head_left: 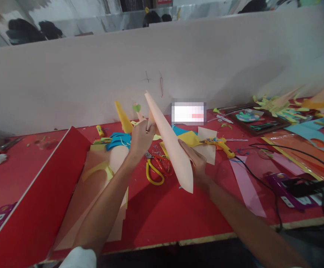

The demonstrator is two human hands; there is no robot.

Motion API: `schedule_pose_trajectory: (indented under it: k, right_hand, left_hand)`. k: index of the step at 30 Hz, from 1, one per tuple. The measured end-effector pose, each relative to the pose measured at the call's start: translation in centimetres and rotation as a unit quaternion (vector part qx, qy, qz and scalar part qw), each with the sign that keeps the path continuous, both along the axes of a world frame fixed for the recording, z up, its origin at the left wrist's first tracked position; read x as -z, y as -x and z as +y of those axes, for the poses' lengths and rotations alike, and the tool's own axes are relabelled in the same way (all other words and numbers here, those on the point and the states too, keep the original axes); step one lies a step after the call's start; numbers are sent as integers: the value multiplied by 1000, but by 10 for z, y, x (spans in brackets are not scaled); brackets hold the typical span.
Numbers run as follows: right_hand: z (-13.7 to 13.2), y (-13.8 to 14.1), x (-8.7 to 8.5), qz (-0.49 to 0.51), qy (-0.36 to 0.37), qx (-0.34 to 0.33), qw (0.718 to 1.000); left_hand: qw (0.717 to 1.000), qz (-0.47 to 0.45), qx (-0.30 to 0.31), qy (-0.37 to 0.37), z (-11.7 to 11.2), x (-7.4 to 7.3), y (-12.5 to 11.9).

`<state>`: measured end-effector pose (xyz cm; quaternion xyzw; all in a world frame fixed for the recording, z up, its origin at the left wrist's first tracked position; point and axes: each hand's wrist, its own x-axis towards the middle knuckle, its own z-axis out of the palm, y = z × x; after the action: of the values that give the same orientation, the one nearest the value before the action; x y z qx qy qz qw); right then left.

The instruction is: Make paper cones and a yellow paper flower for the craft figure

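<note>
A pale peach paper cone (pixel 169 139), rolled long and narrow, slants above the table with its pointed tip up and its wide end toward me. My left hand (pixel 143 137) is closed on the paper near the narrow part. Lower down, my right hand (pixel 194 160) grips the cone's right side, its fingers partly hidden by the paper. Beneath the cone lie scissors with yellow handles (pixel 154 173) and a red-handled pair (pixel 166 165). To the right rests a yellow glue gun (pixel 220 145). A finished-looking yellow paper cone (pixel 123 117) stands behind my left hand.
A red upright board (pixel 39 201) divides the table on the left, beside stacked peach paper sheets (pixel 78 208). At right are pink strips (pixel 248 186), a black cable (pixel 258 182), a purple box (pixel 290 193) and a dark tray (pixel 251 121). A white partition (pixel 95 78) rises behind.
</note>
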<state>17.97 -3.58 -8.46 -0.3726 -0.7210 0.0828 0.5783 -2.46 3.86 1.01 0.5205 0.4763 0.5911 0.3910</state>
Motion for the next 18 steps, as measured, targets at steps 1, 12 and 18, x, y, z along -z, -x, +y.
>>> schedule_pose_trajectory:
  k: [1,12,18]
  right_hand:
    - [0,0,0,-2,-6,0,1000]
    - [7,6,7,-1,-53,25,998]
    - [4,4,4,-9,-45,12,999]
  left_hand:
    - [1000,22,-13,-13,-2,-2,0]
    - [994,-93,39,29,4,8,-4]
    - [995,-68,69,24,-1,11,-14]
